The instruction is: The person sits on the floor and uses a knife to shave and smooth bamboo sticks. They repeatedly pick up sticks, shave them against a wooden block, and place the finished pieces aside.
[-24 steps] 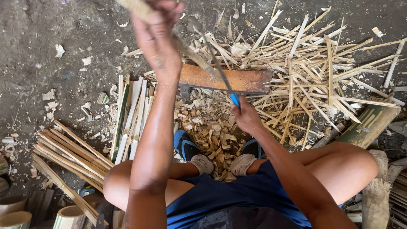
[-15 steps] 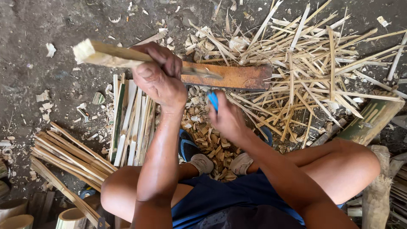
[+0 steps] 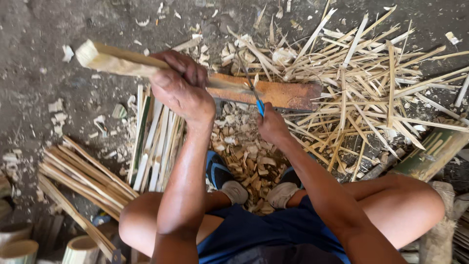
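Splitting in hand: left hand point(image 3: 181, 85) clenches a bamboo slat point(image 3: 117, 59); right hand point(image 3: 271, 126) grips the knife point(image 3: 255, 93) beyond it; next, judging, a steady push along the grain.

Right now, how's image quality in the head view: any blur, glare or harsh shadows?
Head view: even, soft light, no glare, shadows faint. The left hand gripping the bamboo piece is a little soft; the right hand on the blue-handled knife is sharper. The splinter pile and the stacked strips are crisp. Slight wide-angle stretch at the edges.
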